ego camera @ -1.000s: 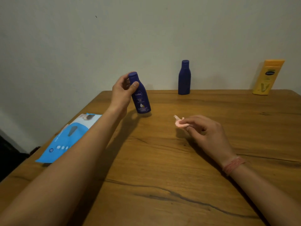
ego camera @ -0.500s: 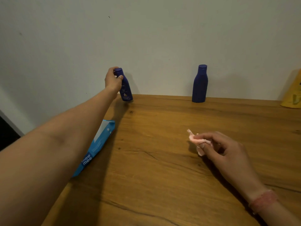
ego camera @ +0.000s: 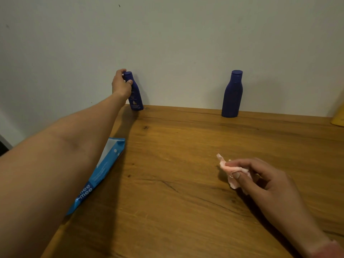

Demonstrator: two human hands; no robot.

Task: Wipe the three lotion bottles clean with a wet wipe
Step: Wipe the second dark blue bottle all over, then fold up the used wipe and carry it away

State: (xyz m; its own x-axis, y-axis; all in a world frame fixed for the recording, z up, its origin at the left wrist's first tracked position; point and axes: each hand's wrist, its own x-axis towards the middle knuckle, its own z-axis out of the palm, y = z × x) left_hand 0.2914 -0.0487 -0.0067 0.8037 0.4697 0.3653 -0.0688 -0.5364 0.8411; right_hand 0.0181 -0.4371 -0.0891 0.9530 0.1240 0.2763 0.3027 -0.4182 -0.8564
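The small dark-blue lotion bottle (ego camera: pixel 134 92) has a printed label on its lower body, and its cap leans left. It sits at the far left edge of the wooden table (ego camera: pixel 186 183), against a plain pale wall (ego camera: pixel 167 34). The left hand (ego camera: pixel 121 84) grips its neck, fingers and thumb curled round. The right hand (ego camera: pixel 264 181) pinches a crumpled pink wet wipe (ego camera: pixel 229 169) near the right. A taller blue bottle (ego camera: pixel 232 94) stands upright far right (beside a yellow bottle (ego camera: pixel 338 118), mostly cut off). A blue wipes pack (ego camera: pixel 100 172) lies left.
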